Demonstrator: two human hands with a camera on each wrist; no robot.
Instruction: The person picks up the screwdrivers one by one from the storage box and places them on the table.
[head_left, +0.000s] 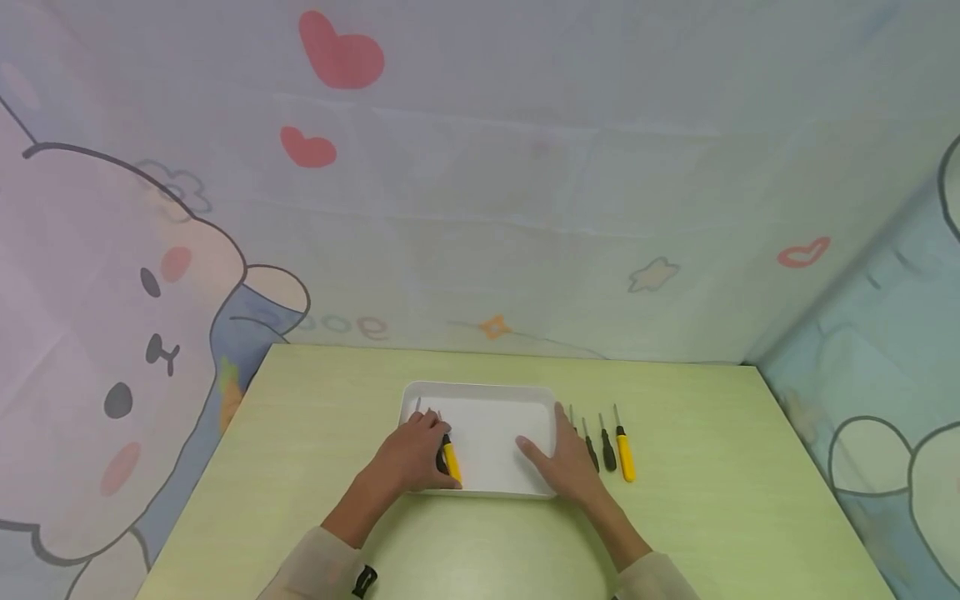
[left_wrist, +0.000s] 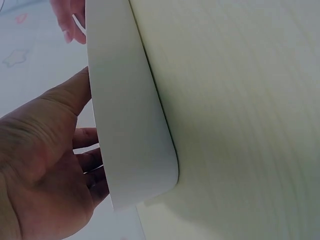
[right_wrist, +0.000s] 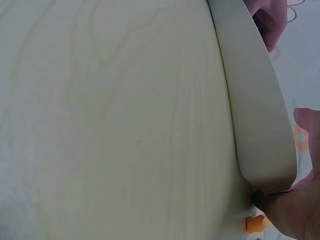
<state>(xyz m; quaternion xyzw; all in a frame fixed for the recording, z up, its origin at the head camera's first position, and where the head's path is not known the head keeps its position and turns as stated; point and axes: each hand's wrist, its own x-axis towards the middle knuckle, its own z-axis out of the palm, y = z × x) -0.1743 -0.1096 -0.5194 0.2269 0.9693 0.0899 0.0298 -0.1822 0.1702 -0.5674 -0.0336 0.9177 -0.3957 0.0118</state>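
Note:
A white rectangular tray (head_left: 495,425) lies on the table. Screwdrivers lie at its left end, one with a yellow handle (head_left: 452,462) and black-handled ones partly hidden beneath my left hand (head_left: 411,454). That hand arches over them, thumb near the yellow handle's lower end and fingers towards the shafts. In the left wrist view, the tray wall (left_wrist: 125,125) hides its fingertips. My right hand (head_left: 567,462) rests at the tray's right end, thumb spread over the inside and fingers along the outer side. In the right wrist view, the thumb stands apart from the tray wall (right_wrist: 260,100).
Right of the tray lie more screwdrivers, including a black-handled one (head_left: 607,452) and a yellow-handled one (head_left: 625,454). The pale green table (head_left: 720,500) meets a patterned cloth backdrop (head_left: 480,208) at the back. A small black object (head_left: 364,581) shows beside the left sleeve.

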